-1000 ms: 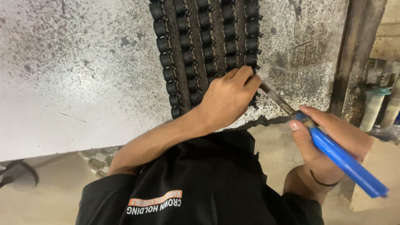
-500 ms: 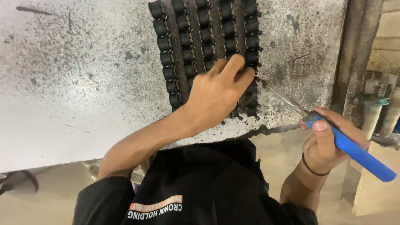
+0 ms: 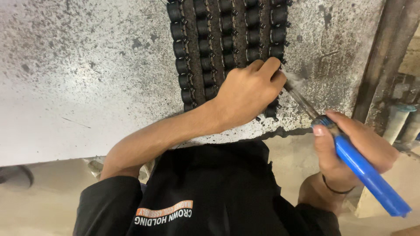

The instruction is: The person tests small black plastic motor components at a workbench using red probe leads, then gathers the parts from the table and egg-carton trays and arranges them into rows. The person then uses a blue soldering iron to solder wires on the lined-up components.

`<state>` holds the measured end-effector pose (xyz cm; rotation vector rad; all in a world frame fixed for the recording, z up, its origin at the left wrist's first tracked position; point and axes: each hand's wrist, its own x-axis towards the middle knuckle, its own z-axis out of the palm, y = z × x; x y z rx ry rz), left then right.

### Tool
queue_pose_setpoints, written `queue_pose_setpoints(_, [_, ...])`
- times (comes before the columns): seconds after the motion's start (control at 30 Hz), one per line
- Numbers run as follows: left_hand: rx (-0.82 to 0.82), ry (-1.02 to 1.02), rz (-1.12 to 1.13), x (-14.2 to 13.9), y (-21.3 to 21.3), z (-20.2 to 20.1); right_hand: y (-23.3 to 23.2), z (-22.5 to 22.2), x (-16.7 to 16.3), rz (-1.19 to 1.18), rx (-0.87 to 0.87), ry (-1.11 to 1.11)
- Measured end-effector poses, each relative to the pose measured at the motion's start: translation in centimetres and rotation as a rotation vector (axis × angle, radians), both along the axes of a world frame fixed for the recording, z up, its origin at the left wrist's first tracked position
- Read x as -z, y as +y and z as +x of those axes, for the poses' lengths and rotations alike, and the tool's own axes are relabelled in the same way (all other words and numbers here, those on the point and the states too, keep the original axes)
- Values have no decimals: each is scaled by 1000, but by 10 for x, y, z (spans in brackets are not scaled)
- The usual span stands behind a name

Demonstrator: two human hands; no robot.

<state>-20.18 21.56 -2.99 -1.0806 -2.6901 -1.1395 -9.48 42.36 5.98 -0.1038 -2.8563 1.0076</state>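
My left hand (image 3: pixel 247 94) lies palm down on several rows of small black cylindrical parts (image 3: pixel 205 48) set out on a speckled grey metal table (image 3: pixel 87 78). Its fingers curl together over the rows' right edge, and what is under them is hidden. My right hand (image 3: pixel 356 146) is wrapped around the blue handle of a soldering iron (image 3: pixel 369 177). The iron's thin metal shaft (image 3: pixel 302 99) slants up and left, its tip touching my left fingertips. A pale wisp of smoke (image 3: pixel 295 81) sits at the tip.
The table's near edge (image 3: pixel 65 159) runs across in front of my dark shirt. A rusty metal post (image 3: pixel 385 57) stands at the right, with pipes and clutter (image 3: pixel 404 118) behind it. Beige floor lies below.
The iron's tip has come in to meet my left fingertips, and a wisp of smoke now shows there. My left hand stays on the black parts, its fingers curled tighter.
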Motion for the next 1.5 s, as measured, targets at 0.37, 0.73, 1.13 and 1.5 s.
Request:
queue_pose_setpoints(0.37, [-255, 66, -82, -69, -152, 57, 10, 46, 79, -774, 396, 391])
queue_pose_setpoints(0.73, [-181, 48, -65, -9, -160, 98, -3, 63, 105, -610, 269, 451])
queue_pose_setpoints(1.13, [-208, 539, 13, -126, -162, 16, 30, 24, 83, -684, 328, 429])
queue_pose_setpoints(1.5, [1, 139, 79, 4, -22, -44, 35, 18, 94, -660, 291, 341])
